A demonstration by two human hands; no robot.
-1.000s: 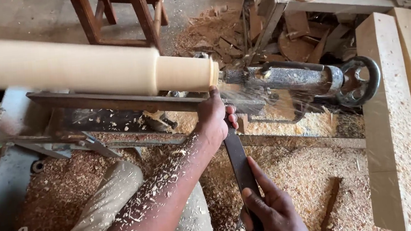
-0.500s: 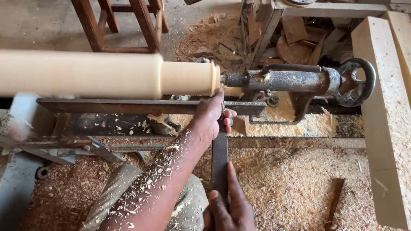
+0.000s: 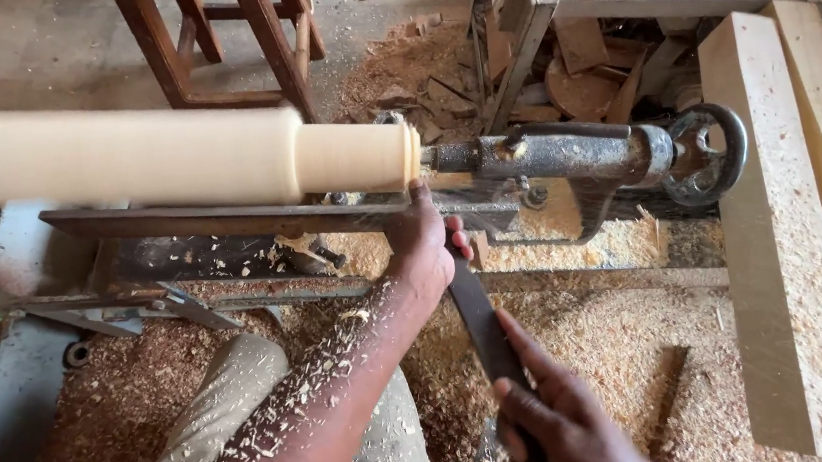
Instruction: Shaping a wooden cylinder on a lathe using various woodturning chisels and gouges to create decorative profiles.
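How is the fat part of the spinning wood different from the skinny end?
The fat part is thicker and much longer; the skinny end is narrower and short. The fat part runs off the left edge; the skinny end sits beside the metal holder, just above the left hand. Both are pale, smooth and round.

Nothing to call here: no packages, no labels, no signs, no screens anywhere in view, from twelve o'clock right round the clock and back again.

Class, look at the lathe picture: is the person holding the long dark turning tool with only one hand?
No: the left hand grips the turning tool near the tool rest, while the right hand holds its lower end.
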